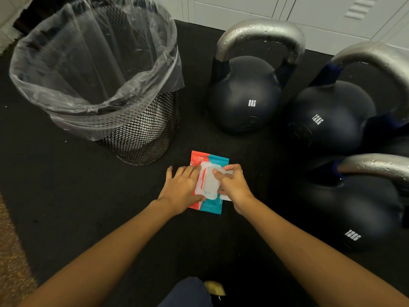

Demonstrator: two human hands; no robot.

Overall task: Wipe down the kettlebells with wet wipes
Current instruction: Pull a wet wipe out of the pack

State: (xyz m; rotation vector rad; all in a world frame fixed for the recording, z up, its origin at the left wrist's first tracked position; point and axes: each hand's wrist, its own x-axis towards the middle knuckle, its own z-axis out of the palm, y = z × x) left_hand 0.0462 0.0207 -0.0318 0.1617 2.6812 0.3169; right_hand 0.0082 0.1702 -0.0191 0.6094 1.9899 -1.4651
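A red and teal wet wipes pack [211, 204] lies flat on the black floor mat, its clear plastic lid [209, 181] on top. My left hand [182, 188] presses flat on the pack's left side with straight fingers. My right hand [232, 183] has curled fingers at the lid's right edge, pinching it. Three dark kettlebells with silver handles stand to the right: an 8 kg one [244, 96] at the back, a 12 kg one [332, 116] beside it, and another 12 kg one [352, 211] nearest me.
A black mesh waste bin [141, 131] lined with a clear bag stands at the left rear. White lockers [309, 12] run along the back. My knee [188, 293] shows at the bottom edge. Tan carpet [11, 262] borders the mat at the left.
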